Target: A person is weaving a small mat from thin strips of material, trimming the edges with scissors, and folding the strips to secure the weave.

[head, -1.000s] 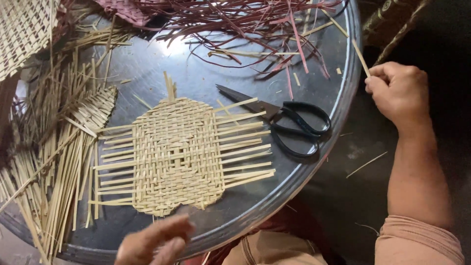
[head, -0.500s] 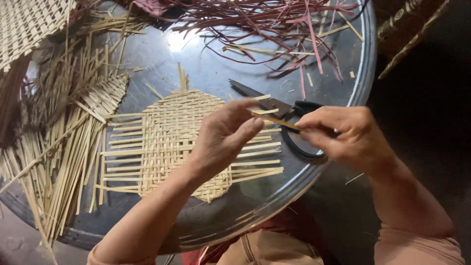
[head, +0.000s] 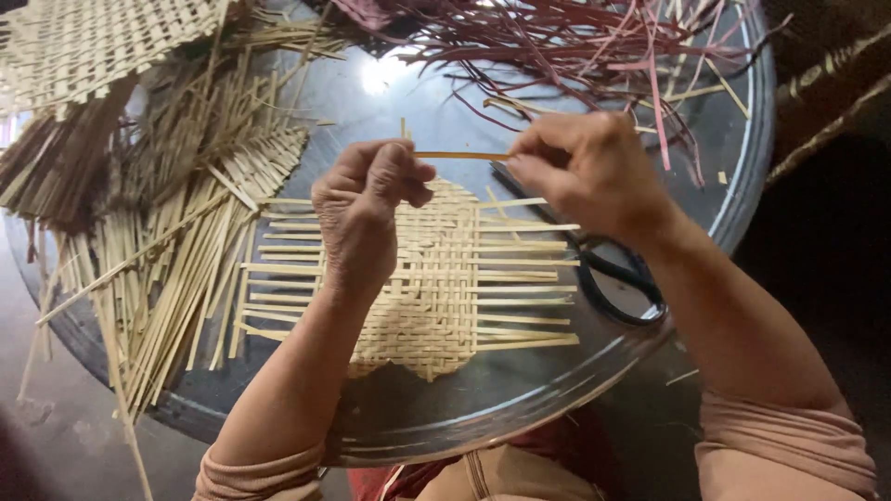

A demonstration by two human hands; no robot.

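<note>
Two hands: one thin, pale orange-tan flat strip (head: 461,155) is held level between them, above the middle of the tray.
Left hand (head: 364,215): pinched narrowly on the strip's left end, fingertips curled in over the thumb.
Right hand (head: 587,172): closed tightly on the strip's right end, thumb and forefinger pressed together.
Strip position: stretched straight between both pinches, clear of the weave, just over its upper edge.
Woven piece: a small, half-finished mat of pale straw-coloured flat strips (head: 436,278) is laid on the tray directly under the hands, with loose ends sticking out on both sides.
Tray: a large round grey metal tray (head: 520,408) is used as the work surface; a bright glare is seen near its top.
Scissors: black-handled scissors (head: 613,278) are lying on the tray to the right of the mat, partly hidden under the right wrist.
Loose stock: a heap of pale cut strips (head: 167,260) is spread at the left; dark red strips (head: 575,37) are piled at the top.
Larger weave: an open pale lattice panel (head: 93,42) is seen at the upper left.
Risk, strip: it could be snapped or creased if pulled too taut or bent sharply between the two pinches.
Risk, mat: its unlocked ends could be dragged loose if brushed by a forearm.
Risk, scissors: the blades could be struck by the right wrist, being so close.
</note>
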